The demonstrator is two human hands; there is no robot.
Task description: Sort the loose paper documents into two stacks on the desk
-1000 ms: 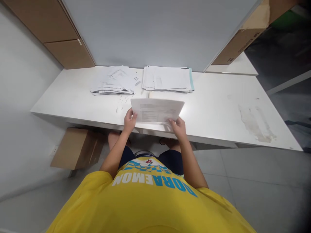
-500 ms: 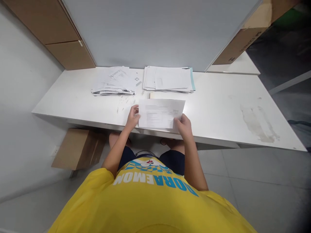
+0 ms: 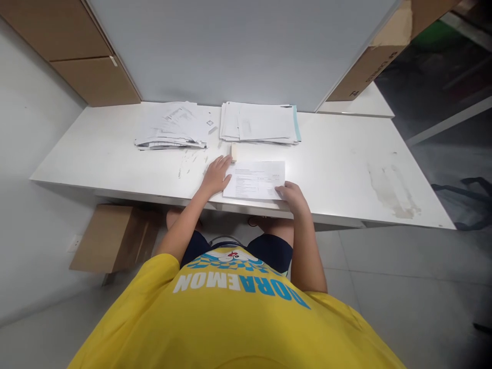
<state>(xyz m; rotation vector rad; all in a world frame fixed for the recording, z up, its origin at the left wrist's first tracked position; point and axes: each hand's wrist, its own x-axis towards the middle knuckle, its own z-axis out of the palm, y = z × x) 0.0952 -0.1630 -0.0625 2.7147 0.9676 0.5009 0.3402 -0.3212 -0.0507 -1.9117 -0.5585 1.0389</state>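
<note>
Two hands now lay the printed sheet (image 3: 255,180), lifted a moment ago, flat at the table's (image 3: 338,164) near edge: I see the left hand (image 3: 216,174) spread open on its left edge and the right hand (image 3: 294,197) curled at its near right corner, its grip impossible to tell.

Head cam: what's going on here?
A person in a yellow shirt is at a white table with a printed sheet lying flat near its front edge. The left hand rests open against the sheet's left edge; the right hand is on its near right corner. At the back lie a loose paper pile and a neater stack, with a small pale block between stack and sheet.
</note>
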